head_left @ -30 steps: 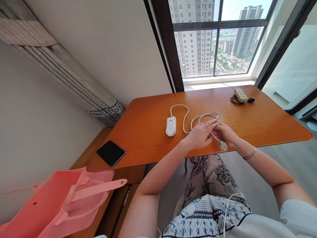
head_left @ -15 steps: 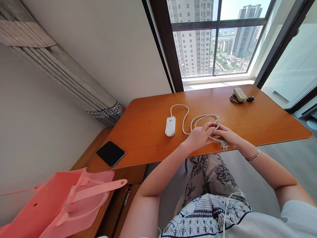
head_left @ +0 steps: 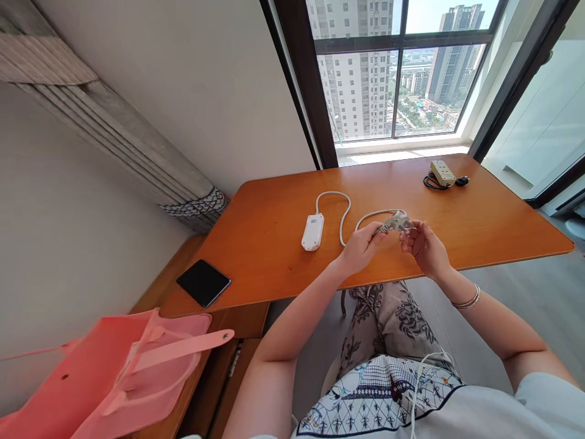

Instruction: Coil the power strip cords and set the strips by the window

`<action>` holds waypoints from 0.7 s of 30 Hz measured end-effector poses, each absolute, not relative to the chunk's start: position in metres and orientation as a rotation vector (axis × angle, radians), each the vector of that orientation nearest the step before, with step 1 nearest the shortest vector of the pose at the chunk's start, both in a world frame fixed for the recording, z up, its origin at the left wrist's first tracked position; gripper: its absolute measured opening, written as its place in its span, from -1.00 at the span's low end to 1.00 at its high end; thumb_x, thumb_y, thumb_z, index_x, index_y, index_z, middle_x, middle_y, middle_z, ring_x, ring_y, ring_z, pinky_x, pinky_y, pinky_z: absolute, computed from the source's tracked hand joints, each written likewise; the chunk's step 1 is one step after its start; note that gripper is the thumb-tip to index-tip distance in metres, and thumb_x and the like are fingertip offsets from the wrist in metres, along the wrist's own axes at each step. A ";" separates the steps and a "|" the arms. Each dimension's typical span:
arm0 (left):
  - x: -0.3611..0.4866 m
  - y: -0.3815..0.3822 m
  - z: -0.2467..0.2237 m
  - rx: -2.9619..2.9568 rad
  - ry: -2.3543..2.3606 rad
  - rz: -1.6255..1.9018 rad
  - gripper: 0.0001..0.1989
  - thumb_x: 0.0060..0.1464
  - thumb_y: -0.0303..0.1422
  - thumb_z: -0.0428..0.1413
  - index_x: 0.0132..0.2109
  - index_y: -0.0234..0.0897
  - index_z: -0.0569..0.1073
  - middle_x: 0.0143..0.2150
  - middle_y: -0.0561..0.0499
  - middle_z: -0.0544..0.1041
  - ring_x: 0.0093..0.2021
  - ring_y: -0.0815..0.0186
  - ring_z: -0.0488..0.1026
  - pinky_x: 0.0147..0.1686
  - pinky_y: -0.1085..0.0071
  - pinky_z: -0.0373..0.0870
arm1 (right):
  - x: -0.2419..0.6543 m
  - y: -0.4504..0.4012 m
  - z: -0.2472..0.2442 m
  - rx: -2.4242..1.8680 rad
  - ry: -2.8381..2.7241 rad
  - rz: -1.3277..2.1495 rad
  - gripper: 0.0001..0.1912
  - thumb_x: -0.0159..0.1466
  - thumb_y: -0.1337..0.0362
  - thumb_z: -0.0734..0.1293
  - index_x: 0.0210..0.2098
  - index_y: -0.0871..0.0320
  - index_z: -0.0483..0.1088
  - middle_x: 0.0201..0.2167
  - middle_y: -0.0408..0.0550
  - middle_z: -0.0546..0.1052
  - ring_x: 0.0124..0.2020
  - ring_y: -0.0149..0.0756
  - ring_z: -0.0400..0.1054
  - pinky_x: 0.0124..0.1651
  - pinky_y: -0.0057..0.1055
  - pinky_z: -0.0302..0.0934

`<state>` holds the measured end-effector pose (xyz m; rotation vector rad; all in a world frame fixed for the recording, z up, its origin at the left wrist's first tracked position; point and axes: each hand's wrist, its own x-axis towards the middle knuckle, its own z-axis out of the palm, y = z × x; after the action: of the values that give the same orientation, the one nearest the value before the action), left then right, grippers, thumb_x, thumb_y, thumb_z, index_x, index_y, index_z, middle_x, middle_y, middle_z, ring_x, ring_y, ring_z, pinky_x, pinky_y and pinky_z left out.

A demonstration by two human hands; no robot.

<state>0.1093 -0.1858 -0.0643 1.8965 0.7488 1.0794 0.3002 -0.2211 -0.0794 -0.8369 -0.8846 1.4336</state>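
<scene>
A white plug [head_left: 397,222] is raised above the table, its prongs pointing right. My left hand [head_left: 363,247] is closed on the cord just behind the plug. Close to the prongs is my right hand [head_left: 426,249], fingers loosely bent and apart; whether a fingertip touches the plug I cannot tell. The white cord [head_left: 343,213] curves over the table to a white power strip [head_left: 313,231], which lies left of my hands with its plain side up. Part of the cord is hidden behind my left hand.
On the brown table [head_left: 269,244] lie a black tablet or phone [head_left: 203,283] at the left edge and a beige socket block [head_left: 442,173] with a coiled black cord at the back right. An open pink bag [head_left: 137,372] stands at lower left. Beyond is a window [head_left: 402,91].
The plug has risen from the table's front edge and turned, prongs now rightward. My hands have moved apart, and the looped cord has dropped out of my fingers.
</scene>
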 end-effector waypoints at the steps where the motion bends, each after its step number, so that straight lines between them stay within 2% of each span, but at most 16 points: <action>1: 0.110 -0.185 -0.060 1.720 0.711 1.181 -0.66 0.23 -0.03 0.12 -0.21 -0.24 0.46 -0.54 0.14 0.31 -0.54 0.42 0.18 -0.46 0.47 0.15 | 0.295 -0.224 -0.084 -0.831 -0.839 1.503 -0.49 0.11 -0.26 0.42 -0.37 0.07 0.42 -0.47 -0.15 0.49 -0.50 -0.39 0.32 -0.39 -0.43 0.28; 4: 0.113 -0.184 -0.039 1.171 0.596 1.424 -0.62 0.23 0.01 0.12 -0.30 -0.22 0.38 -0.63 0.25 0.03 -0.65 0.48 -0.08 -0.58 0.52 -0.01 | 0.276 -0.235 -0.094 -0.827 -0.869 1.968 -0.43 0.21 -0.27 0.33 -0.43 0.16 0.44 -0.48 -0.03 0.53 -0.48 -0.36 0.39 -0.39 -0.45 0.29; 6: 0.115 -0.187 -0.023 0.904 0.530 1.486 -0.62 0.32 -0.03 0.04 -0.33 -0.22 0.34 -0.64 0.25 -0.05 -0.67 0.49 -0.16 -0.60 0.54 -0.02 | 0.261 -0.242 -0.094 -0.769 -0.860 2.233 -0.39 0.30 -0.26 0.23 -0.30 0.20 0.50 -0.33 0.09 0.61 -0.38 -0.29 0.50 -0.34 -0.43 0.33; 8: 0.117 -0.195 -0.009 0.760 0.465 1.489 -0.61 0.38 -0.07 -0.05 -0.35 -0.22 0.31 -0.64 0.25 -0.10 -0.68 0.49 -0.21 -0.61 0.55 -0.02 | 0.247 -0.242 -0.091 -0.668 -0.750 2.280 -0.45 0.35 -0.19 0.20 -0.14 0.18 0.50 -0.17 0.11 0.63 -0.24 -0.25 0.55 -0.27 -0.40 0.39; 10: 0.117 -0.205 -0.001 0.708 0.424 1.478 -0.59 0.40 -0.08 -0.10 -0.37 -0.22 0.28 -0.63 0.24 -0.13 -0.68 0.48 -0.24 -0.62 0.56 -0.01 | 0.240 -0.236 -0.087 -0.589 -0.622 2.169 -0.56 0.37 -0.09 0.22 -0.11 0.14 0.48 -0.13 0.06 0.63 -0.16 -0.26 0.55 -0.17 -0.37 0.43; 12: 0.115 -0.214 0.001 0.695 0.416 1.476 -0.58 0.40 -0.08 -0.11 -0.37 -0.22 0.27 -0.63 0.23 -0.14 -0.68 0.48 -0.25 -0.62 0.56 -0.01 | 0.243 -0.223 -0.084 -0.571 -0.512 2.013 -0.68 0.37 0.04 0.25 -0.15 0.15 0.47 -0.20 0.03 0.63 -0.15 -0.27 0.53 -0.11 -0.36 0.45; 16: 0.098 -0.230 0.001 0.707 0.388 1.507 -0.59 0.39 -0.08 -0.08 -0.37 -0.21 0.29 -0.63 0.23 -0.16 -0.68 0.49 -0.27 -0.63 0.57 -0.01 | 0.277 -0.193 -0.087 -0.648 -0.354 1.667 -0.97 0.24 0.33 0.34 -0.31 0.14 0.44 -0.41 -0.07 0.56 -0.30 -0.36 0.50 -0.16 -0.46 0.47; 18: 0.086 -0.235 0.003 0.717 0.381 1.491 -0.61 0.38 -0.09 -0.03 -0.37 -0.21 0.30 -0.62 0.23 -0.17 -0.68 0.50 -0.28 -0.64 0.58 -0.03 | 0.300 -0.182 -0.088 -0.667 -0.371 1.494 -0.92 0.20 0.41 0.36 -0.36 0.11 0.40 -0.48 -0.15 0.50 -0.38 -0.42 0.45 -0.17 -0.49 0.46; 21: 0.071 -0.236 0.003 0.721 0.428 1.353 -0.64 0.35 -0.11 0.01 -0.36 -0.23 0.33 -0.61 0.25 -0.18 -0.68 0.52 -0.30 -0.66 0.60 -0.07 | 0.326 -0.176 -0.084 -0.703 -0.442 1.301 -0.85 0.18 0.38 0.42 -0.32 0.07 0.37 -0.52 -0.25 0.42 -0.49 -0.49 0.35 -0.29 -0.51 0.43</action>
<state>0.0714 -0.2358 0.0026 0.7208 0.4275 1.3531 0.3263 -0.1756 -0.0839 -0.7034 -0.4421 1.3013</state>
